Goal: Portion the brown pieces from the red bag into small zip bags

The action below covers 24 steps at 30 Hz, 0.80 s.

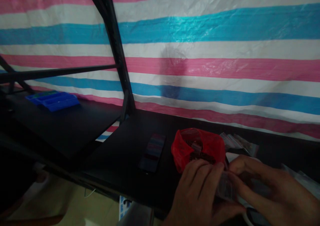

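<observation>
A small clear plastic bag (225, 187) sits between my two hands at the lower right. My left hand (200, 192) is closed around its near side, thumb below and fingers above. The thumb and forefinger of my right hand (272, 189) pinch at the bag's upper right edge. Just beyond my left fingers stands an open red plastic bag (180, 152) with small dark brown pieces inside, too dim to name. Several flat clear plastic packets (240, 143) lie behind my right hand. Something white, partly hidden, shows under that hand.
A dark phone (152, 154) lies on the black table (115, 166) left of the red bag. Blue trays (56, 100) rest on another black table, past a black metal post (116, 49). Striped sheeting (212, 65) hangs behind. More clear plastic (303, 179) lies far right.
</observation>
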{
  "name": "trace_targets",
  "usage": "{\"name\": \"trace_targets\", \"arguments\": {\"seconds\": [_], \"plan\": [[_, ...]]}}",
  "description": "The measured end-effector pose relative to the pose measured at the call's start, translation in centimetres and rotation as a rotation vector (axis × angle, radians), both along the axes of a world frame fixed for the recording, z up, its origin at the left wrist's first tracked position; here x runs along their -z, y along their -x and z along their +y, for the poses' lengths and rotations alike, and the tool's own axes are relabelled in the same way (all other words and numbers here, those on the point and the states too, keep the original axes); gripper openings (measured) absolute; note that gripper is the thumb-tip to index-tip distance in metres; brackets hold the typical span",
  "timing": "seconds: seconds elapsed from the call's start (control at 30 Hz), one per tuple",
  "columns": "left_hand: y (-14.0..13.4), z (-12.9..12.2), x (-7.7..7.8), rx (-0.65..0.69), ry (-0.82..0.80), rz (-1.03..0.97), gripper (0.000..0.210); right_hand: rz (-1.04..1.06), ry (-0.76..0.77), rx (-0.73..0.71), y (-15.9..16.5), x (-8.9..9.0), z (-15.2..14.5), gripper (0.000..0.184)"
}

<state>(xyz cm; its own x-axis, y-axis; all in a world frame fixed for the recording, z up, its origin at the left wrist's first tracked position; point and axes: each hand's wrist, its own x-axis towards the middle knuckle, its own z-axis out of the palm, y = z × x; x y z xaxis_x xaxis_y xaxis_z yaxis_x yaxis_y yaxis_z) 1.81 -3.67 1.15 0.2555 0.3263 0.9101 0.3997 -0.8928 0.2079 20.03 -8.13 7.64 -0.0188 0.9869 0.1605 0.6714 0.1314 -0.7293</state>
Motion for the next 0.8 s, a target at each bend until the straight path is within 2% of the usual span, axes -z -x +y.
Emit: {"name": "trace_targets", "arguments": {"seconds": [0.1,0.23,0.3,0.4,0.53,0.67,0.73,0.8], "plan": [[0.2,0.1,-0.1,-0.009,-0.005,0.011,0.063,0.04,0.021,-0.042,0.1,-0.2,0.1,0.028],[0.4,-0.2,0.0,0.013,0.021,-0.029,0.049,0.048,0.006,0.0,0.0,-0.8,0.2,0.027],[0.6,-0.4,0.1,0.031,0.097,-0.081,0.042,0.048,-0.047,0.028,0.1,-1.2,1.2,0.028],[0.7,-0.5,0.5,0.03,0.286,-0.109,0.037,0.005,-0.144,0.094,0.6,-1.2,4.2,0.03],[1.1,0.7,1.8,-0.005,0.554,0.004,0.026,-0.286,-0.04,-0.001,1.0,1.5,8.8,0.026],[1.9,2.2,2.7,-0.078,0.765,0.076,0.022,-0.474,0.077,0.0,0.6,4.7,10.3,0.026],[2.5,2.6,2.5,-0.082,0.904,0.064,0.022,-0.506,0.079,0.01,0.3,5.1,10.0,0.035],[3.0,2.7,2.0,-0.105,1.008,0.057,0.023,-0.55,0.053,0.013,0.2,4.7,9.4,0.046]]}}
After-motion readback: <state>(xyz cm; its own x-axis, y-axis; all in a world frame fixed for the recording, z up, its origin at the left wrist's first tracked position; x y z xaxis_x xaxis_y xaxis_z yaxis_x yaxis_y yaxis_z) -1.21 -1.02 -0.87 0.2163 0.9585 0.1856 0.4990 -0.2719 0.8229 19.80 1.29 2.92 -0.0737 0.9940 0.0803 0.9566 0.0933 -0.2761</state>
